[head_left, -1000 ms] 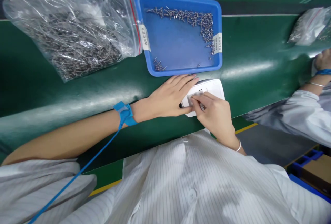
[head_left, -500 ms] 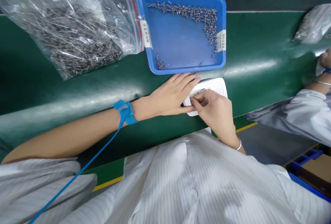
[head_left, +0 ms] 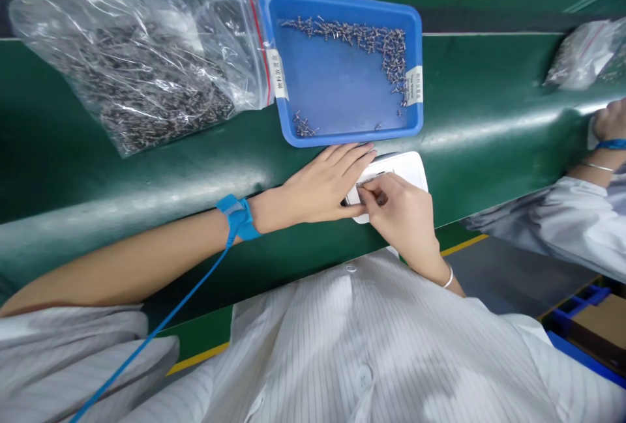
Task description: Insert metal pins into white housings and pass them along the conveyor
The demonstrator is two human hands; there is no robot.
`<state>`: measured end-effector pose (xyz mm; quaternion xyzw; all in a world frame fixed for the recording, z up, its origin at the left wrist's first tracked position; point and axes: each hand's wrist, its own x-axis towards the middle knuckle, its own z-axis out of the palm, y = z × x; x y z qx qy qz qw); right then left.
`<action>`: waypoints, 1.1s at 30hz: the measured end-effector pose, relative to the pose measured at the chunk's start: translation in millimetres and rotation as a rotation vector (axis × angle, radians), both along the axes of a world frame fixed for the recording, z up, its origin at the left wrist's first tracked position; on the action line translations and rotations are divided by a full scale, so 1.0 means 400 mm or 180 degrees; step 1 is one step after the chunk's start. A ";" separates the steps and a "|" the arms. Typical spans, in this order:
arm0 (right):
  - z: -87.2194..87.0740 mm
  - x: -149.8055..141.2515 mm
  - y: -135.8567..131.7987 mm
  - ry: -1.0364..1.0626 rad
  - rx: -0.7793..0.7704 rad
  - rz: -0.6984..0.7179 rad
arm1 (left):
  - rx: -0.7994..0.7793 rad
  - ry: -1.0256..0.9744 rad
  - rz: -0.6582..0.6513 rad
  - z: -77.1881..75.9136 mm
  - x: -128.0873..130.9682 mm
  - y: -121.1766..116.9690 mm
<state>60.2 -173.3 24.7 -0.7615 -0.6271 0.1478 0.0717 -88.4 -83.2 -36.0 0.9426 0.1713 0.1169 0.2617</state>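
A white plastic housing [head_left: 413, 169] with rounded corners lies on the green bench, just below the blue tray. Flat over its left part rests my left hand [head_left: 325, 185], fingers stretched out and holding it down. My right hand [head_left: 401, 211] is bent over the housing's middle, thumb and fingertips pinched together at a recess there. Whatever sits between those fingertips is hidden or too small to name. The blue tray [head_left: 342, 107] holds many small metal screw-like parts [head_left: 391, 51], heaped along its far and right sides.
A clear zip bag [head_left: 161, 77] full of small metal parts leans against the tray's left side. Another bag [head_left: 577, 58] lies far right, near a co-worker's hand [head_left: 611, 122]. A blue wrist-strap cord [head_left: 161, 328] trails from my left wrist.
The view has shifted slightly, so the tray and bags appear a little lower. Both my hands keep their places on the housing, with the right fingers still pinched.
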 end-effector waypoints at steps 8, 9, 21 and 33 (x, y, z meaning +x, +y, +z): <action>-0.044 0.006 -0.026 -0.0419 0.0704 0.0375 | -0.0119 -0.0057 0.0046 -0.003 0.002 0.000; -0.047 0.008 -0.027 -0.0449 0.0804 0.0412 | -0.0133 -0.0057 0.0048 -0.002 0.003 0.000; -0.020 0.012 -0.017 -0.0239 0.0335 0.0300 | -0.0205 -0.0111 0.0074 0.002 0.002 -0.001; -0.036 0.014 -0.038 -0.0421 0.0818 0.0468 | -0.0120 -0.0185 0.0100 0.000 0.003 -0.002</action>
